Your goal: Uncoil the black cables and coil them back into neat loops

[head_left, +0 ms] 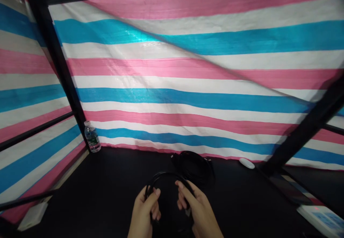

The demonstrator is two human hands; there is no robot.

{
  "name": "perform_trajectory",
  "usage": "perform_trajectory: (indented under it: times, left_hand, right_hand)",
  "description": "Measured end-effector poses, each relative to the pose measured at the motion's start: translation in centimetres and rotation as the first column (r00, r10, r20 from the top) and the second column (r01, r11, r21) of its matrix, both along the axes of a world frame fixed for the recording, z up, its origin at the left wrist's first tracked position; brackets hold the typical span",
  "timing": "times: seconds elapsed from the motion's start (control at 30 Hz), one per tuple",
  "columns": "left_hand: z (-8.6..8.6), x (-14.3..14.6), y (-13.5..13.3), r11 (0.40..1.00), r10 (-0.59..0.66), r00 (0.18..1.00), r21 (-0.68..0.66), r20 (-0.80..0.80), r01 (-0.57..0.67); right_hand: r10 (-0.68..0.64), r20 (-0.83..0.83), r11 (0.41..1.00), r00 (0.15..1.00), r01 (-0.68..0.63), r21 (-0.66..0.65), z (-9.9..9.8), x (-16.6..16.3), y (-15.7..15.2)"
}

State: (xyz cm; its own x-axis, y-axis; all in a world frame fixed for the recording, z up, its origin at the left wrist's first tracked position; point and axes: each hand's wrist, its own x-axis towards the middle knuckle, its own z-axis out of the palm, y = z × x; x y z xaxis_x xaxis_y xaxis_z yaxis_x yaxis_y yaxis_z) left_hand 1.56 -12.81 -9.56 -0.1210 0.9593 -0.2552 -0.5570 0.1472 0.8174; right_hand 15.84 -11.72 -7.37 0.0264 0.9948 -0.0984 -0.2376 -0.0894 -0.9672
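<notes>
My left hand (146, 209) and my right hand (196, 204) are low in the middle of the view, over a black table (107, 191). Both have their fingers closed on a black cable loop (166, 176) that arches between them. The left thumb and fingers pinch the loop's left side; the right fingers curl over its right side. Just behind the hands lies a bundle of coiled black cable (195, 166) on the table.
A small water bottle (92, 137) stands at the back left by a black frame post (57, 66). A small white oval object (246, 163) lies at the back right. A striped pink, blue and white tarp (188, 87) walls the booth. A white power strip (324, 218) sits at lower right.
</notes>
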Motion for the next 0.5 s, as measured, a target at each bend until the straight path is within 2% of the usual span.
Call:
perform_trajectory:
  times: [0.03,0.1,0.17,0.27,0.37,0.5]
  left_hand:
    - [-0.1,0.1,0.0,1.000,-0.023,0.999,-0.011,0.022,0.023]
    - [0.3,0.2,0.0,1.000,0.009,0.998,-0.010,0.070,-0.008]
    - [1.1,0.2,0.0,0.993,0.115,0.983,-0.002,0.145,-0.116]
    - [1.7,0.7,0.1,0.964,0.263,0.933,-0.020,0.244,-0.266]
    - [0.3,1.9,0.1,0.950,0.310,0.922,-0.048,0.231,-0.307]
    - [-2.8,3.1,-0.1,0.967,0.252,0.948,-0.068,0.196,-0.244]
  right_hand:
    - [0.004,-0.043,1.000,0.999,-0.005,-0.007,0.0,0.2,0.1]
    - [0.058,-0.100,0.998,0.993,-0.059,-0.012,-0.4,0.3,0.1]
    - [0.094,-0.120,0.996,0.988,-0.094,-0.001,-1.2,0.2,0.0]
    - [0.025,-0.157,1.000,0.987,-0.026,0.000,-2.7,-0.8,-0.4]
    - [-0.078,-0.248,0.997,0.966,0.073,-0.030,-3.6,-1.9,-0.9]
    - [-0.092,-0.274,0.996,0.957,0.083,-0.044,-3.1,-2.2,-1.2]
